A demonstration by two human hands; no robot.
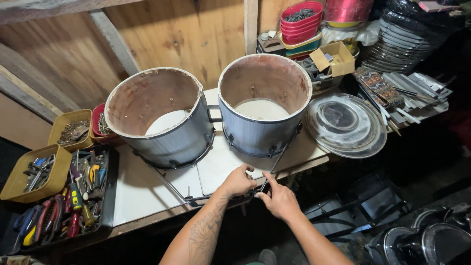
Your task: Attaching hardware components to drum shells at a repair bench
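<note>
Landmark = right drum shell [265, 122], open end up, standing on the white bench top [142, 191]. Far left of it: two yellow trays, near one [34, 172] w/ bits and tools, the one behind [72, 128] w/ rusty screws; just right of those a black tray [98, 196] crammed w/ pliers and screwdrivers. Immediately left of the landmark stands the left drum shell [162, 118], also open end up, tilted a little, a dark bracket between the two. In front of the landmark, at the bench's near edge, left hand [239, 180], forearm tattooed, fingers curled shut around the near end of a thin metal rod [277, 161]. Rod's long axis runs diagonally: low end at the hands, far end pointing up-right toward the landmark's base, where it meets the lower hoop. Right hand [278, 198] sits just right of the left one, thumb and forefinger pinched on the same rod end; other fingers loosely bent. Right of the landmark: stack of clear round drum heads [346, 125] lying flat. Behind-right: small cardboard box [333, 58], stacked red bowls [300, 22].
</note>
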